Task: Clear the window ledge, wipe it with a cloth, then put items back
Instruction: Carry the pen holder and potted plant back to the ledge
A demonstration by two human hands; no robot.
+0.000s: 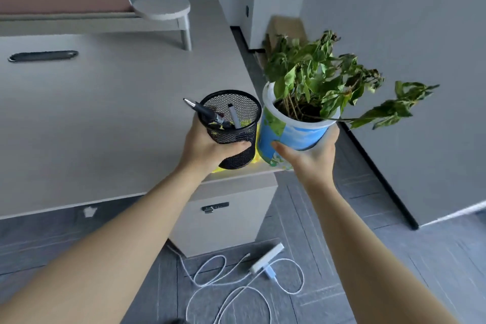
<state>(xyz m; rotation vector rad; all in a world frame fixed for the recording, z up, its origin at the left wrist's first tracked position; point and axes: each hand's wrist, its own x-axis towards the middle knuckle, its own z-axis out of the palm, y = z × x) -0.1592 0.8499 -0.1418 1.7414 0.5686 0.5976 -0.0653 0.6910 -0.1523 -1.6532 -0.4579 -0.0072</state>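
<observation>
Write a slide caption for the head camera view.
Left hand carries a mesh pen holder, right hand a potted plant, above a desk corner.

no text, label or number is legible on anything in view.

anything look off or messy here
Yes. The plant in the blue pot, held by the right hand, looks wilted, its leaves drooping and curled. A white cable and adapter lie loose on the floor.
</observation>
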